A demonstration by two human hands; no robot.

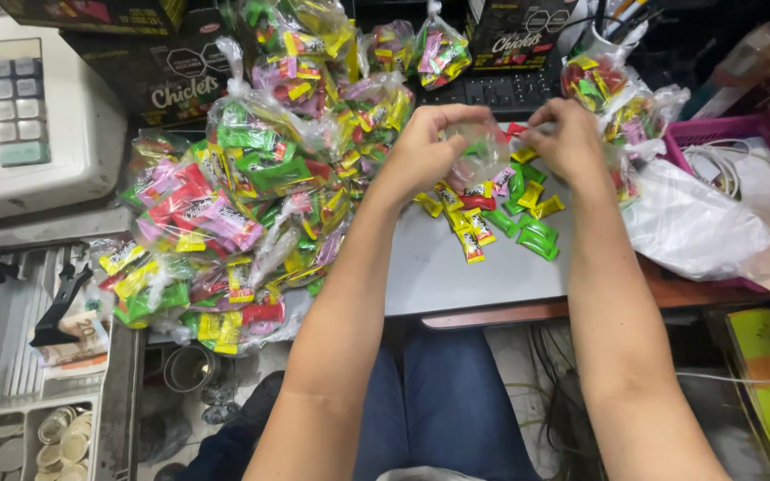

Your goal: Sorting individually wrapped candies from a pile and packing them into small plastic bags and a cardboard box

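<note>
Both hands are up at the far middle of the grey counter point(456, 267), working the same small clear plastic bag point(483, 153). The left hand point(425, 151) has its fingers curled shut around the bag's left side, and the right hand point(568, 142) pinches the bag's right edge, fingers closed on the plastic. So the bag hangs between the two hands, just above the counter, with what looks like a few coloured sweets inside, though the plastic is too crinkly to be sure.

Right under the bag there's a loose scatter of small wrapped candies in yellow, green, red and pink point(501, 214) lying on the counter, some touching each other.

To the left is a big heap of knotted clear bags stuffed with the same colourful candies point(242, 196), spilling from the far side all the way to the near left edge. One more filled bag point(603, 89) sits just beside the right hand on the far right. Past that, a crumpled white plastic bag point(697, 223) lies near a pink plastic basket point(715, 132).

Far left there's a beige cash register point(37, 125), and its open drawer with coins point(60, 436) sits at the near left. A black keyboard point(501, 89) is on the far side, behind the hands. The person's blue jeans point(447, 401) show below the counter.
</note>
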